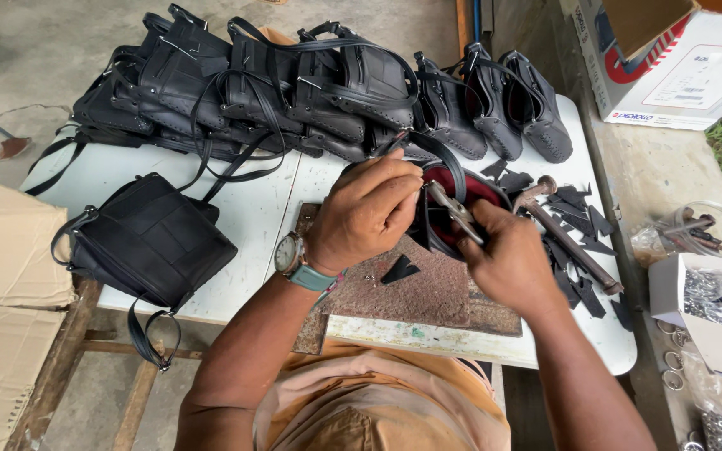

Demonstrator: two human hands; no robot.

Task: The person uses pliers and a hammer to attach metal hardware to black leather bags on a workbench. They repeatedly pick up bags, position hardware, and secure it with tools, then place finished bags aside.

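My left hand point(367, 215), with a wristwatch on the wrist, pinches the strap and rim of a black bag with a dark red lining point(478, 194) that lies open on a rusty metal plate point(428, 292). My right hand point(503, 255) grips a metal punch-like tool point(453, 210), its tip pointing at the bag's rim next to my left fingers. A small black leather scrap point(400, 269) lies on the plate just below my hands.
A row of finished black bags point(311, 83) fills the back of the white table point(248, 209); one more bag point(148, 238) sits at the left. A hammer point(566, 234) and leather scraps lie right. Cardboard boxes, a clear container and boxes of metal fittings point(720, 296) surround the table.
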